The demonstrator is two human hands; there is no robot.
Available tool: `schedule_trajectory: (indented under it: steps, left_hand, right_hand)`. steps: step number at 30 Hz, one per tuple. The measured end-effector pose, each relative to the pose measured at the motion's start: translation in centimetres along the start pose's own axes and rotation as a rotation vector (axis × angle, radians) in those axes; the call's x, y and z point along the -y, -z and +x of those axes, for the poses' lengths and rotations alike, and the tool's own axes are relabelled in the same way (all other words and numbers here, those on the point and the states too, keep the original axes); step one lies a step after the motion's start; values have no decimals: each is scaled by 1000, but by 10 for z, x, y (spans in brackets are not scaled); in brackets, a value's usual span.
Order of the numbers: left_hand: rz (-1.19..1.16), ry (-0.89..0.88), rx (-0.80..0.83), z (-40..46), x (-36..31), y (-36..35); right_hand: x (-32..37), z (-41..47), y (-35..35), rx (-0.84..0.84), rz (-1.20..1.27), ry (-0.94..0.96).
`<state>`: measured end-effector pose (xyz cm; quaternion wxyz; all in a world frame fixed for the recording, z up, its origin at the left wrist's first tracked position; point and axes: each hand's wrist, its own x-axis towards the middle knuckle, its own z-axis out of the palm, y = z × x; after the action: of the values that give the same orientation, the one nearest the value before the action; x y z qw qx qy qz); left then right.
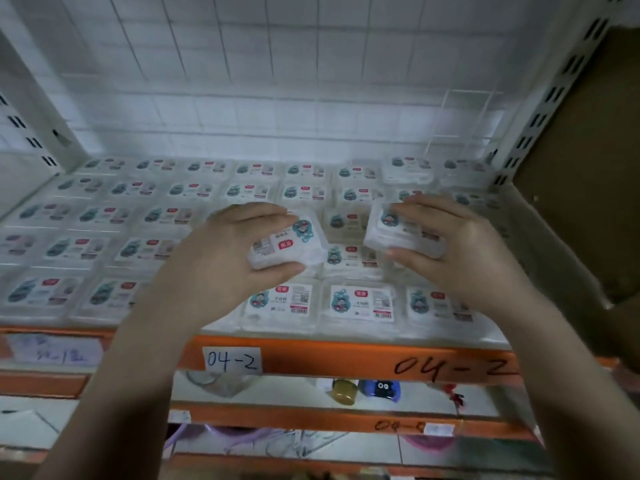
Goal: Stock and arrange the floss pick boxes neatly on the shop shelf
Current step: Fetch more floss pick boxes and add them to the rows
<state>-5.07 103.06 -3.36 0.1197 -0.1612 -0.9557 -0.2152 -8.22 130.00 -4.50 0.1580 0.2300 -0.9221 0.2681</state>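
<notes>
The shelf point(346, 358) has an orange front edge marked "04-2" and carries several rows of clear floss pick boxes with white labels. My left hand point(221, 251) grips one floss pick box point(294, 242) above the middle rows, its label turned sideways. My right hand point(464, 247) holds a second floss pick box point(388, 233) just to the right, fingers over its top and thumb under its near edge. Both boxes are lifted above the stocked layer. A front-row box point(360, 303) lies flat below them.
White grid panels form the back and ceiling of the bay. Perforated white uprights point(540, 133) stand at both sides, with brown cardboard point(588, 161) to the right. Lower shelves hold a small jar point(344, 393), a blue item point(381, 389) and pink bowls.
</notes>
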Motion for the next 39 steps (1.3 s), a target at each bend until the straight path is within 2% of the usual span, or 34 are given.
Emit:
schedule_trajectory:
  steps: [5, 8, 15, 18, 24, 29, 34, 37, 39]
  left_hand:
    - [35, 33, 94, 14, -3, -5]
    - [-8, 22, 163, 30, 0, -2]
    - [-18, 14, 151, 99, 17, 4]
    - [-32, 68, 180, 130, 33, -6]
    - [29, 92, 228, 161, 57, -20]
    - [-31, 135, 229, 167, 61, -24]
    - [-99, 165, 170, 169, 58, -26]
    - [-147, 147, 54, 169, 49, -24]
    - [-310, 194, -76, 170, 42, -23]
  right_hand:
    - [-10, 17, 3, 88, 34, -98]
    - [-12, 38, 4, 143, 7, -77]
    - [-27, 112, -19, 175, -9, -97]
    - [-37, 134, -36, 212, -33, -97]
    - [-41, 155, -54, 260, -96, -71]
    - [-47, 159, -59, 326, -116, -101]
    - [-49, 159, -60, 361, -103, -112]
    - [-42, 161, -59, 267, -26, -118]
    - [-31, 161, -58, 192, 79, -143]
